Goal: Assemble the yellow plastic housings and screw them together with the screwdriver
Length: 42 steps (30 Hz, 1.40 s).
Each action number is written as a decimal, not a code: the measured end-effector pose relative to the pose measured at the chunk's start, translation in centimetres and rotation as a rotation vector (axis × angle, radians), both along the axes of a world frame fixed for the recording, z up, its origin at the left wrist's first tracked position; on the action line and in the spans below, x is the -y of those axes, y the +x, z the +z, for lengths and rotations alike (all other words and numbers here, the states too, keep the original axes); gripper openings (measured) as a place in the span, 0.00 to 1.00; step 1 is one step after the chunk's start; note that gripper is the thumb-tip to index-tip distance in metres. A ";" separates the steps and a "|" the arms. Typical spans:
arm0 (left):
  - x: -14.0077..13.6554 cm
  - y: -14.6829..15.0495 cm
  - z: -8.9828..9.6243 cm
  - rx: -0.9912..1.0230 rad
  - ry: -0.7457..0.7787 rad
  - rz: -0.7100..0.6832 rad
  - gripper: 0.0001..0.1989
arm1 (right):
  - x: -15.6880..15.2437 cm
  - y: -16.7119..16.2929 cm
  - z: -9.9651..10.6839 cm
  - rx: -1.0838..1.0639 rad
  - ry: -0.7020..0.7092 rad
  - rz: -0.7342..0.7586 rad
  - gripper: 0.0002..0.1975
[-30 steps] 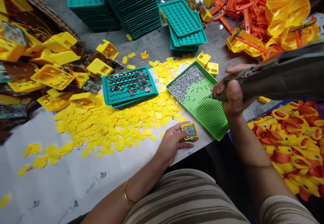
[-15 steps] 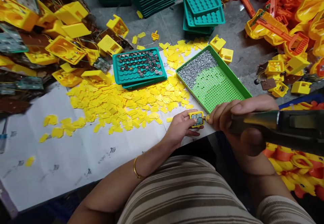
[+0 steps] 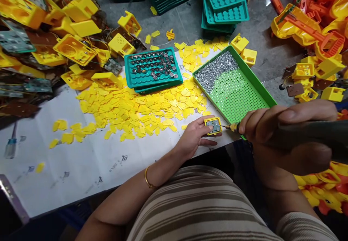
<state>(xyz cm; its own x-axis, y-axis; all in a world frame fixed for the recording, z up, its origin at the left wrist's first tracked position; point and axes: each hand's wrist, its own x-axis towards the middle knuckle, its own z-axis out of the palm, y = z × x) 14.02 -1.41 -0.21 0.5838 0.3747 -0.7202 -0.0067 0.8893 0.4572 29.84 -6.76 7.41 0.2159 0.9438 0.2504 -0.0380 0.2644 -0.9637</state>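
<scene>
Pinched between the thumb and fingers of my left hand [image 3: 190, 137] is a small yellow plastic case [image 3: 220, 125]. A green circuit board [image 3: 214, 126] sits in its open face, turned up toward me. My right hand [image 3: 258, 123] wraps round a dark electric screwdriver [image 3: 304, 135] held nearly level. The thin bit sticks out of a brass-coloured nose [image 3: 232, 127] and points left, its tip at the right edge of the case. Whether the tip touches a screw is too small to tell.
A green perforated tray [image 3: 244, 88] holds many small screws [image 3: 217, 68]. Flat yellow plastic pieces [image 3: 136, 110] cover the paper-lined table, beside a teal tray [image 3: 136, 79] of round metal parts. Yellow housings [image 3: 76, 52] pile up left; a screwdriver [image 3: 11, 146] lies far left.
My right hand has moved the electric screwdriver rightward, so more of its bit and brass nose shows. My left hand still holds the case. The whole view has shifted slightly.
</scene>
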 end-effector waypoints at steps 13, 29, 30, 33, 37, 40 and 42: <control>-0.2 -0.5 0.5 -0.015 0.013 0.061 0.19 | 1.0 0.3 -1.2 -0.041 0.021 -0.078 0.11; -0.1 -1.1 1.5 -0.061 -0.001 0.108 0.19 | 2.4 4.6 -5.4 -0.053 -0.129 0.549 0.24; -0.1 -1.2 1.6 -0.055 0.003 0.107 0.19 | 2.1 4.6 -5.5 -0.107 -0.103 0.579 0.25; 0.1 -1.4 1.9 -0.038 0.027 0.102 0.21 | 0.6 3.9 -5.2 -0.166 -0.112 0.538 0.21; 0.1 -1.6 2.4 -0.018 0.066 0.101 0.22 | -2.0 3.1 -4.2 0.323 -0.226 0.330 0.09; 0.0 -1.6 2.7 0.005 0.086 0.111 0.22 | -3.3 2.7 -3.8 0.602 -0.110 0.351 0.13; -0.1 -1.6 2.8 0.007 0.098 0.126 0.22 | -3.6 2.5 -3.8 0.689 -0.058 0.406 0.15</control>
